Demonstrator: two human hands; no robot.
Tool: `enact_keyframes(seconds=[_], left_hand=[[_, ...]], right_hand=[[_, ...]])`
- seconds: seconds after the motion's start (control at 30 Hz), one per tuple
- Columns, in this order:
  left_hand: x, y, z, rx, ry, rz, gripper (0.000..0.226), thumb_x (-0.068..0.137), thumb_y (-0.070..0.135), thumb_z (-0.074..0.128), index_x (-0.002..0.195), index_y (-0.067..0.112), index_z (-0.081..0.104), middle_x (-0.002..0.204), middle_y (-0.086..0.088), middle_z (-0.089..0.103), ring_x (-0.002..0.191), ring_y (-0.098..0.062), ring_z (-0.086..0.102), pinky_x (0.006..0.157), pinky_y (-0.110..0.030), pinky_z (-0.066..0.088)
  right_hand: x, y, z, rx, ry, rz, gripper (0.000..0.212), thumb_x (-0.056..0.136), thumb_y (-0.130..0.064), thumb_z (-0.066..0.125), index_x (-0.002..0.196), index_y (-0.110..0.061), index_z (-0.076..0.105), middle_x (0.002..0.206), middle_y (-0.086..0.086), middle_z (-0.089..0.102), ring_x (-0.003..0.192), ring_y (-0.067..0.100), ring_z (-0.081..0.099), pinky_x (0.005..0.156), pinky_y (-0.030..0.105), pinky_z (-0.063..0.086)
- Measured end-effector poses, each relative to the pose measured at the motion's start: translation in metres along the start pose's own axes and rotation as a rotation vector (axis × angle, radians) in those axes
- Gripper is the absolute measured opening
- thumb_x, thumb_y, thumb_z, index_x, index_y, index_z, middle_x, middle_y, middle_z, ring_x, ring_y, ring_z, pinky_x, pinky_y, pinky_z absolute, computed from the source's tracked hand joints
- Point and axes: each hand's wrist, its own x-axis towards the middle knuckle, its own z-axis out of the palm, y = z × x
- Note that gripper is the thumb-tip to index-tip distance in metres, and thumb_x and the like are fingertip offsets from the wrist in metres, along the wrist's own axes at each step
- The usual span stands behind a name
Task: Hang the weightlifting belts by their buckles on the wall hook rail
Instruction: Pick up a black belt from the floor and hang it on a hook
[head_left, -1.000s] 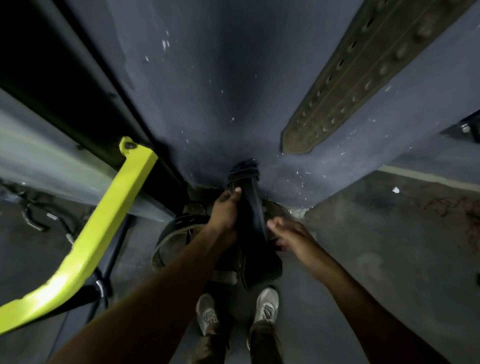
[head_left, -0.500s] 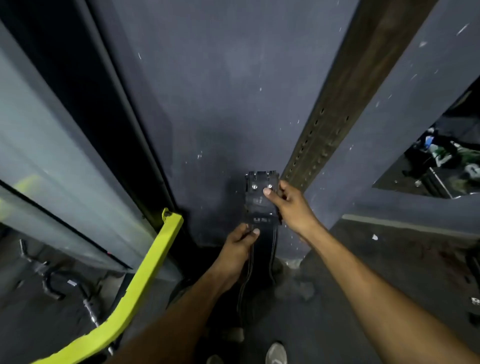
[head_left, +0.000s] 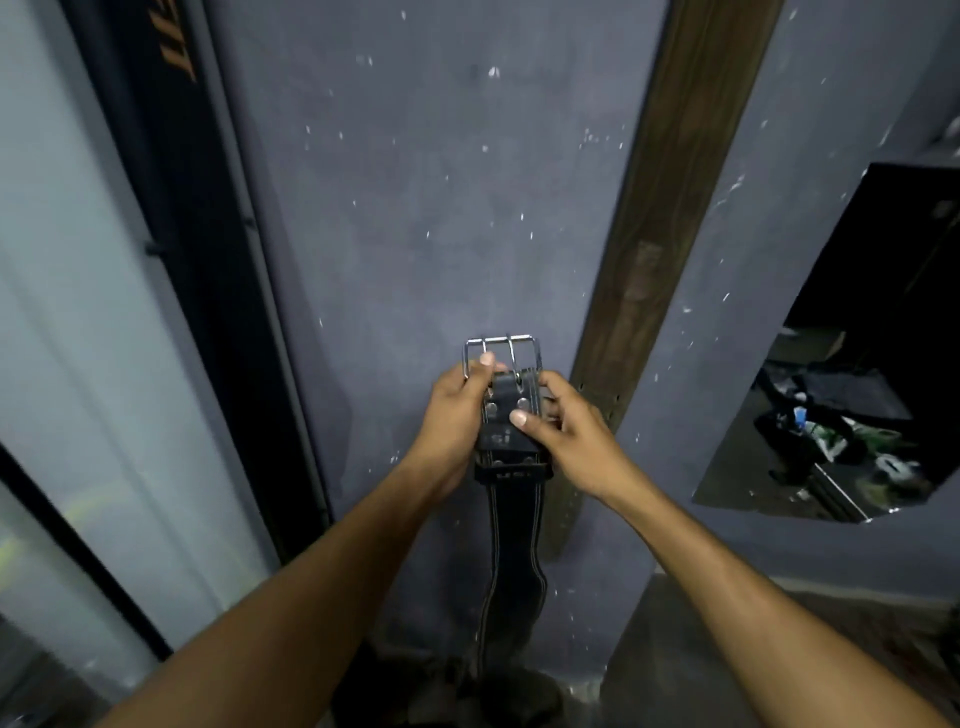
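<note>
Forearms: both reach forward from the bottom of the view and meet at the belt's upper end.
Left hand (head_left: 457, 410): curled round the left side of the buckle end, its thumb lying over the metal frame.
Right hand (head_left: 563, 434): pinches the right edge of the folded leather just below the buckle, thumb on the front face.
Black stitched leather weightlifting belt (head_left: 511, 566): held upright in front of the wall, its strap hanging straight down below the hands; the lower end is lost in the dark.
Silver double-prong steel buckle (head_left: 501, 349): topmost, just above the fingers and clear of them.
Handling: the strap is probably thick, stiff and fairly heavy, so it would swing as one piece; the riveted fold under the buckle looks the firmest hold and leaves the frame free for a hook.
Brown leather belt with punched holes (head_left: 660, 249): hangs against the wall just right of the hands.
Grey speckled wall (head_left: 431, 171): behind both belts; no hook rail is in view.
</note>
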Motion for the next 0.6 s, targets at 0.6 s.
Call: enact_keyframes(seconds=[0.6], left_hand=[[0.019,0.081,0.050,0.115,-0.176,0.346,0.029,0.101,0.040,0.049,0.124,0.024,0.056,0.132,-0.011,0.065,0.130,-0.030,0.060,0.115,-0.049,0.045]], right_hand=[[0.044,-0.089,-0.015,0.006,0.642,-0.360,0.018,0.104,-0.043,0.057,0.117,-0.030,0.059,0.104,-0.023,0.073,0.095,-0.003,0.071,0.079,0.015,0.051]])
